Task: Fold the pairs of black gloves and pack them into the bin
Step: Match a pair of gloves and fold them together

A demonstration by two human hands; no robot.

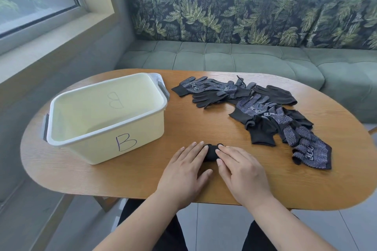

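A: Wooden oval table, green sofa behind. Where's your glove bundle?
B: Near the front edge, just right of the bin marked B, under your fingertips.
A: Hands?
B: Your left hand and right hand lie flat, fingers straight, pressing it, nothing clamped. Loose gloves are piled further right.
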